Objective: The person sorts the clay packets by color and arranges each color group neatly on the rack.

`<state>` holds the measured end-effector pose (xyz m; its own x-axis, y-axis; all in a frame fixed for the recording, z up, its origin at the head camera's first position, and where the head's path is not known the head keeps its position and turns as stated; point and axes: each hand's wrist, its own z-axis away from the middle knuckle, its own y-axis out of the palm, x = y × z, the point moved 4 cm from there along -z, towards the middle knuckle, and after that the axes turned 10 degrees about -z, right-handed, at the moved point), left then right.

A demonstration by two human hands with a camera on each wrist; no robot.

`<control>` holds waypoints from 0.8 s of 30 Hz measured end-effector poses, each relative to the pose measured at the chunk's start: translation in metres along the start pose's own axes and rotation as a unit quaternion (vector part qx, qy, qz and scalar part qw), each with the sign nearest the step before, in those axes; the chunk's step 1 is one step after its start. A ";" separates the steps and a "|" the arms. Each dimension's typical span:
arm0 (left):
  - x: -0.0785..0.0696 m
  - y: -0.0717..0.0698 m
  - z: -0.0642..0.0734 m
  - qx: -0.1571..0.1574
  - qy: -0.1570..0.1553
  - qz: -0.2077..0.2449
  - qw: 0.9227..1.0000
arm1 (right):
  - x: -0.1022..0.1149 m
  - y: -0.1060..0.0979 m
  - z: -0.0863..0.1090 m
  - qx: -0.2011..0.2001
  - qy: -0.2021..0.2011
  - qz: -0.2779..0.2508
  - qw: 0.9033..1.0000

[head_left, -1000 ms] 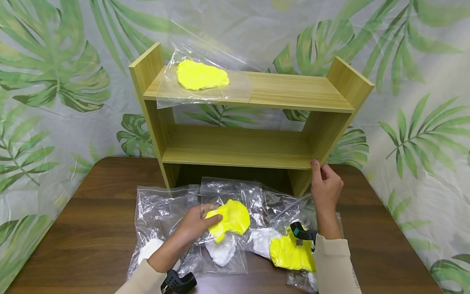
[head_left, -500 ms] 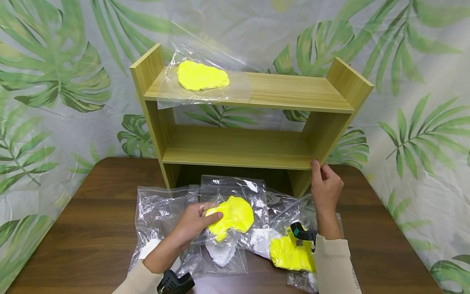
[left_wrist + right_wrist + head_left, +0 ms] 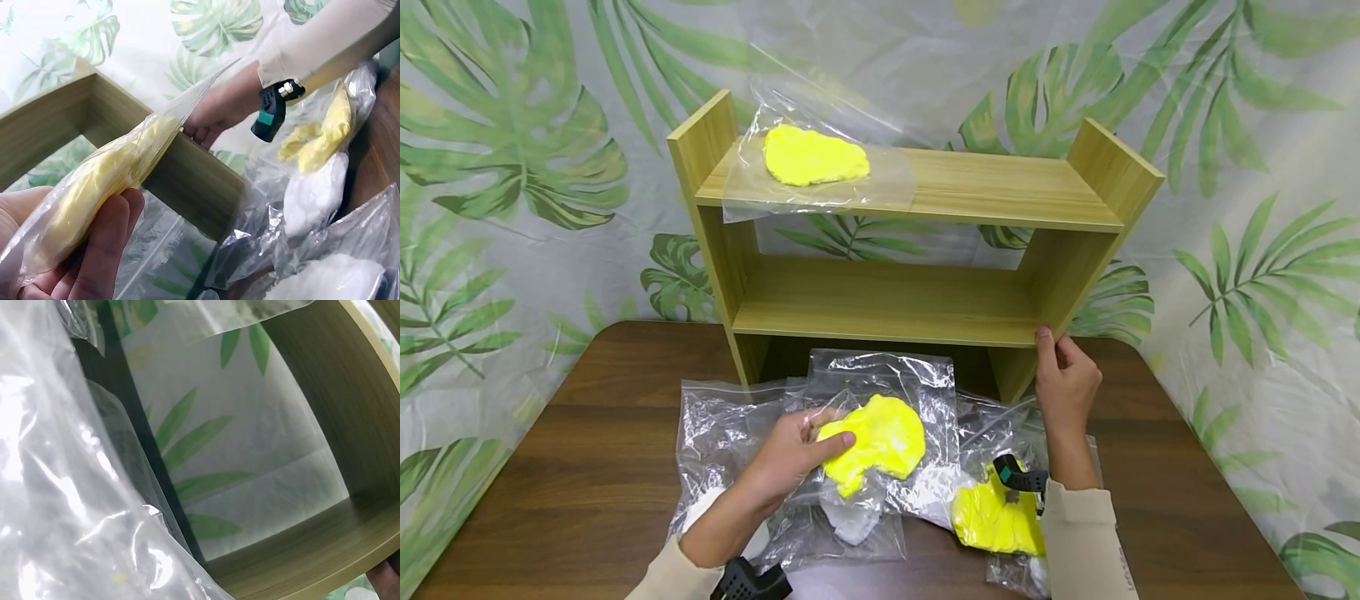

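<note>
My left hand (image 3: 793, 454) pinches a clear zip bag holding a flattened lump of yellow clay (image 3: 887, 437), thumb on top and fingers underneath. In the left wrist view the bagged clay (image 3: 94, 194) is seen edge-on, raised in front of the shelf. My right hand (image 3: 1067, 379) grips the right side panel of a small wooden shelf (image 3: 887, 304), thumb at the front edge by the middle board. Another bag of yellow clay (image 3: 816, 156) lies on the shelf's top board, its plastic hanging over the front edge.
On the brown table (image 3: 587, 467), bagged white clay (image 3: 853, 517) lies below my left hand, with more white clay (image 3: 756, 542) by the left forearm. A yellow lump (image 3: 996, 512) in a bag lies beside the right wrist. A leaf-print cloth (image 3: 512, 125) hangs behind.
My left hand tilts the bag of yellow clay, so its lump faces the head view more broadly and the bag's far end rises and extends right. The right hand stays in place.
</note>
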<state>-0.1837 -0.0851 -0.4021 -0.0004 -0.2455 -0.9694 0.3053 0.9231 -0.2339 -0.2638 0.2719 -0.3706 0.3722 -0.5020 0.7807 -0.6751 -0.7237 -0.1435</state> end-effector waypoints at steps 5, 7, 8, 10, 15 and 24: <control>-0.006 0.001 0.004 0.033 0.020 0.031 0.999 | 0.000 0.000 0.000 0.000 -0.001 -0.002 1.000; -0.009 0.001 0.006 0.049 0.026 0.043 0.998 | 0.000 0.000 0.000 -0.001 -0.001 -0.001 1.000; -0.011 0.001 0.007 0.053 0.029 0.045 0.997 | 0.000 0.000 0.000 -0.001 0.000 -0.001 1.000; -0.014 0.001 0.009 0.061 0.036 0.046 0.996 | 0.001 0.000 0.000 -0.002 0.001 0.000 1.000; -0.018 0.002 0.012 0.060 0.032 0.036 0.997 | 0.001 0.000 0.001 -0.002 0.004 0.003 1.000; -0.028 -0.003 0.020 0.061 0.056 0.037 0.996 | 0.001 0.000 0.002 -0.001 0.005 0.003 1.000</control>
<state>-0.1658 -0.0862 -0.3725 -0.0774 -0.1370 -0.9875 0.4223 0.8928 -0.1569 -0.2622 0.2709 -0.3712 0.3618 -0.5027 0.7851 -0.6792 -0.7190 -0.1473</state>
